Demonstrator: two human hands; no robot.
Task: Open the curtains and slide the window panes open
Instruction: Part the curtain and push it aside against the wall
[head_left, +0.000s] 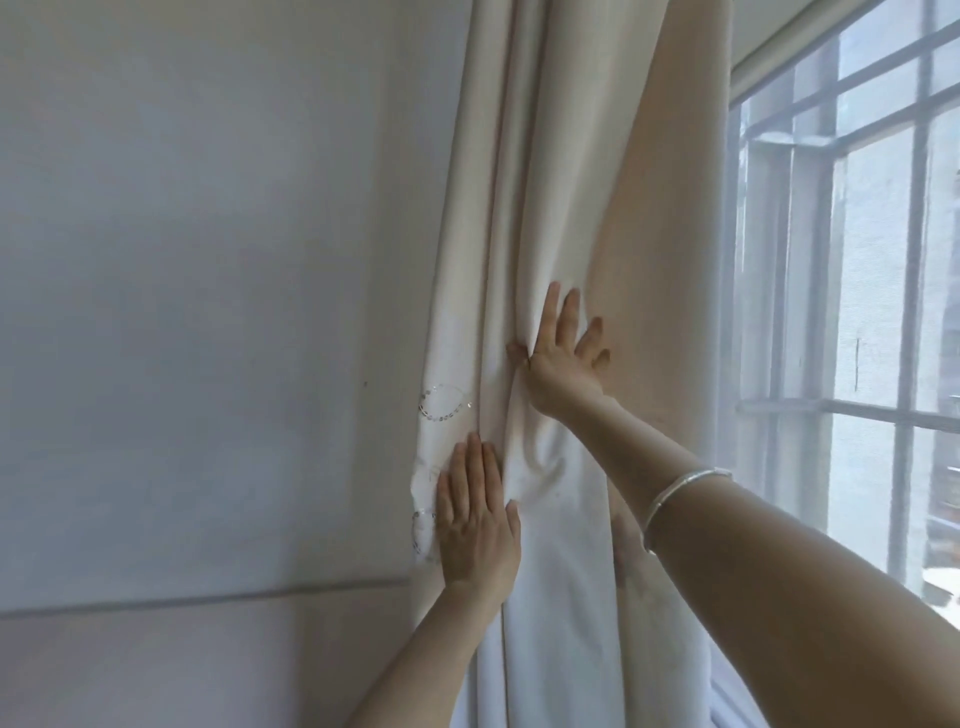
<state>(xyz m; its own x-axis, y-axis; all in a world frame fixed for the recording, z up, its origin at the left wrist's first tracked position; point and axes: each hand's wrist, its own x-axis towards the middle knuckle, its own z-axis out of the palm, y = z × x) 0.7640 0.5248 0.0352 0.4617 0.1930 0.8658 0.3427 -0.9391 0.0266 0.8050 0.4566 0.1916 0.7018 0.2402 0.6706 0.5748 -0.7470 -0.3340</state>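
Note:
A cream curtain (561, 171) hangs bunched in long folds against the left wall, beside the window. My left hand (475, 514) lies flat on its lower left edge, fingers together and pointing up, next to a sequin ring pattern (441, 402). My right hand (563, 358) presses higher up with fingers spread and the thumb tucked into a fold. A silver bracelet sits on that forearm. A sheer white layer (852, 332) covers the window (883, 218) on the right, whose panes and frames show through it.
A plain pale wall (208, 312) fills the left half, with a horizontal ledge line (208, 597) low down. Metal security bars (914, 260) stand outside the glass. A roller blind case (810, 36) sits at the window top.

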